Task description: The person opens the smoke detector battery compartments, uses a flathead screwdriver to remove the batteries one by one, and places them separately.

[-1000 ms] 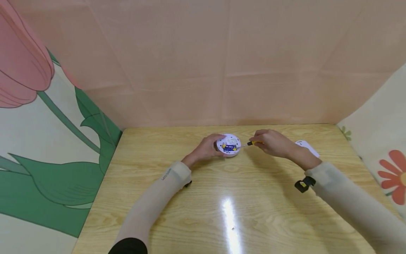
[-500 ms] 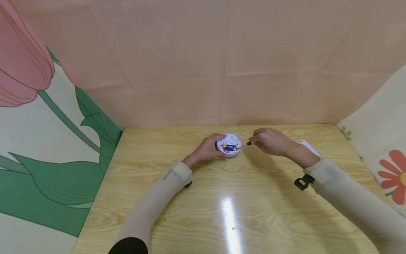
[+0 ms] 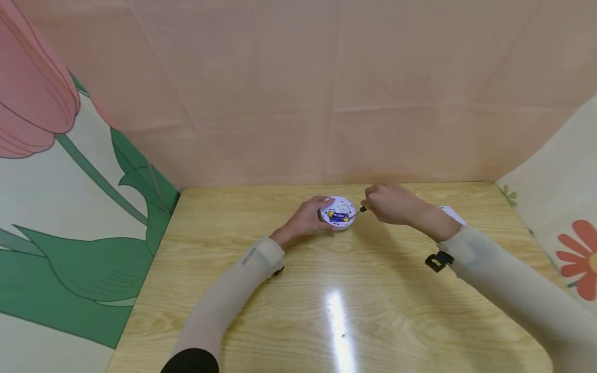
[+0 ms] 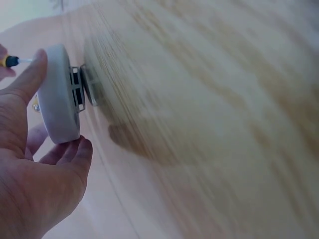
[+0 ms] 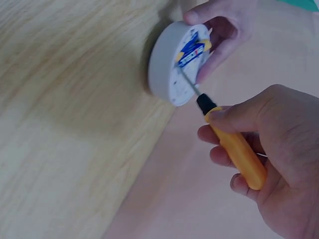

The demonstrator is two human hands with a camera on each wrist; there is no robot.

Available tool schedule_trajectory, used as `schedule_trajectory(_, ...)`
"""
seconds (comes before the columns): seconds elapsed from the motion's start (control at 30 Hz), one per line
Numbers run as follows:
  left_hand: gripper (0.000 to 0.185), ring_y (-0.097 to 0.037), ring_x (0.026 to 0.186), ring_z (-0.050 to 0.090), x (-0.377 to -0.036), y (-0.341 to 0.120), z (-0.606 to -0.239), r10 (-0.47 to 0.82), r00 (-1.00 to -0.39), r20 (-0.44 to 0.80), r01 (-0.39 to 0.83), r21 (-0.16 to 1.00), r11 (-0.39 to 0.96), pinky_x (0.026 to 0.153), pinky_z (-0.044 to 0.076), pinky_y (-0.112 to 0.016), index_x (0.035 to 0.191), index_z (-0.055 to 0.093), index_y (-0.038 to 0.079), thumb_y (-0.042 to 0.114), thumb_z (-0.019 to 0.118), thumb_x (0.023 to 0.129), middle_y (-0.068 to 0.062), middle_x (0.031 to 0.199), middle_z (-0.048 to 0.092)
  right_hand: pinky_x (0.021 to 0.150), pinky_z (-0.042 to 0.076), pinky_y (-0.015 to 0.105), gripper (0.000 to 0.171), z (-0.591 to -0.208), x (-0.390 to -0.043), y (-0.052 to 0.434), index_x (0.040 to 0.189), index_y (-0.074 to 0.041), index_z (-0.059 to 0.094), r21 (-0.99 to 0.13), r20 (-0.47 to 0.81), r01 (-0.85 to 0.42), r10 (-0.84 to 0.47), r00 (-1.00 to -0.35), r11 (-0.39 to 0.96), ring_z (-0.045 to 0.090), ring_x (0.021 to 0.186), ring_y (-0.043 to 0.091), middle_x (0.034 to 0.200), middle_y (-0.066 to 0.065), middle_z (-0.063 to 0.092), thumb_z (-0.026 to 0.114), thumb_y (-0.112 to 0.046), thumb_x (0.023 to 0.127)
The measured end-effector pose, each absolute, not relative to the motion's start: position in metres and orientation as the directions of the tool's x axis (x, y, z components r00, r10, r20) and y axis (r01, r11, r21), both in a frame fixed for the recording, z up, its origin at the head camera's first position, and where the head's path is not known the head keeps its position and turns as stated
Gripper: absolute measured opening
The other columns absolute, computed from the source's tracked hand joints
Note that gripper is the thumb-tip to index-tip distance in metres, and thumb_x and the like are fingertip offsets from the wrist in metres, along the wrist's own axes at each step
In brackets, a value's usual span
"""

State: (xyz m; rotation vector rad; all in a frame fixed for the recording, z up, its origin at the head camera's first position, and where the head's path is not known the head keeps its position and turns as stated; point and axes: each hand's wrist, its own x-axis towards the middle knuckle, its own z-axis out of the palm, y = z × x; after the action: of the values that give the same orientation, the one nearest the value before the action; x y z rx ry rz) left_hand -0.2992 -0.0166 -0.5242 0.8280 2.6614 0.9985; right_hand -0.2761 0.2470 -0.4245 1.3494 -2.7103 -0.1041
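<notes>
Head view: near the middle of the far edge of the worktop point(image 3: 261, 331), the left hand point(image 3: 308, 216) grips a round white device point(image 3: 344, 202) by its side, its flat face up and carrying blue-and-yellow batteries point(image 3: 339, 217). From the right, the right hand point(image 3: 389, 203) holds a screwdriver point(image 3: 364, 209), its tip slanting down to that face. A flat white piece point(image 3: 451, 212) lies towards the far right corner of the worktop, partly hidden by the right arm; a black mount point(image 3: 438, 261) sits at the right cuff. Beyond the far edge rises a peach cloth point(image 3: 266, 103). Left wrist view: the left grip is set around the device's rim, fingers on 2 opposite sides, and a grey bracket point(image 4: 78, 89) projects from its underside towards the worktop; whether it touches, I cannot tell. Right wrist view: the right grip is closed around the screwdriver's yellow handle point(image 5: 242, 157), and the thin metal shaft point(image 5: 190, 83) reaches the face beside the batteries; exact contact at the tip is too small to judge.
</notes>
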Motion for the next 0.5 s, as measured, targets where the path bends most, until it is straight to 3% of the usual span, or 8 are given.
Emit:
schedule_trajectory(0.17,0.091,-0.034,0.151,0.044,-0.299,-0.016,-0.524,0.542,-0.84,0.016,0.428,0.633,0.645,0.127,0.034,-0.044,0.159,0.049,0.015,0.036,0.094,0.082,-0.015,0.164,0.045,0.066,0.055,0.044,0.019,-0.41,-0.273,0.23,0.074,-0.011,0.07,0.199,-0.018,-0.784,-0.797,-0.604,0.589,0.062,0.07,0.025,0.075,0.004,0.063,0.073,0.008,0.078)
schedule_trajectory(0.5,0.09,-0.035,0.148,0.047,-0.298,-0.016,-0.523,0.528,-0.848,0.041,0.431,0.633,0.643,0.126,0.035,-0.044,0.155,0.053,0.015,0.036,0.096,0.079,-0.014,0.161,0.05,0.081,0.059,0.046,0.019,-0.403,-0.27,0.212,0.078,-0.008,0.071,0.243,-0.083,-0.743,-0.75,-0.656,0.623,0.067,0.081,0.03,0.081,0.006,0.067,0.089,-0.002,0.075)
